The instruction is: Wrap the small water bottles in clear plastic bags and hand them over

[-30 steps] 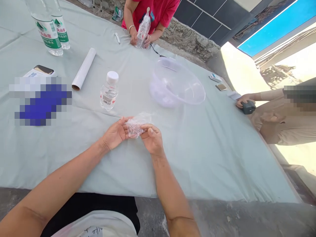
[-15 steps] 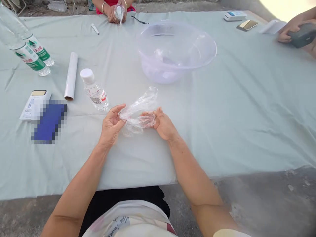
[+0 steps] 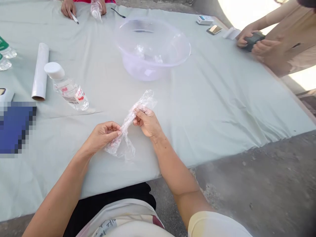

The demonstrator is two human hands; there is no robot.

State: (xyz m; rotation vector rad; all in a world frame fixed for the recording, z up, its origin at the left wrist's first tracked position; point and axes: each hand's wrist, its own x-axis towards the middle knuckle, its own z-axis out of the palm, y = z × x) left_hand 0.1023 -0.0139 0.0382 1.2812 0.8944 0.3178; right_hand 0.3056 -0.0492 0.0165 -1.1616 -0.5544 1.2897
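Observation:
A crumpled piece of clear plastic film [image 3: 129,123] is stretched between my two hands just above the pale green tablecloth [image 3: 209,108]. My left hand [image 3: 102,136] pinches its lower part, fingers closed. My right hand [image 3: 146,121] grips its upper part, fingers closed, with one end of the film sticking up past it. A small clear bottle with a white cap [image 3: 66,89] lies tilted to the left of my hands.
A clear plastic basin [image 3: 153,49] stands beyond my hands. A white roll [image 3: 39,70] lies at the left, with two larger bottles [image 3: 6,56] at the far left edge. Another person's hands [image 3: 249,39] hold a dark device at the right. A third person's hands [image 3: 67,8] rest at the far edge.
My hands have pulled apart, drawing the bunched film into a longer twisted strip. The camera has swung, so everything on the table sits further left in view.

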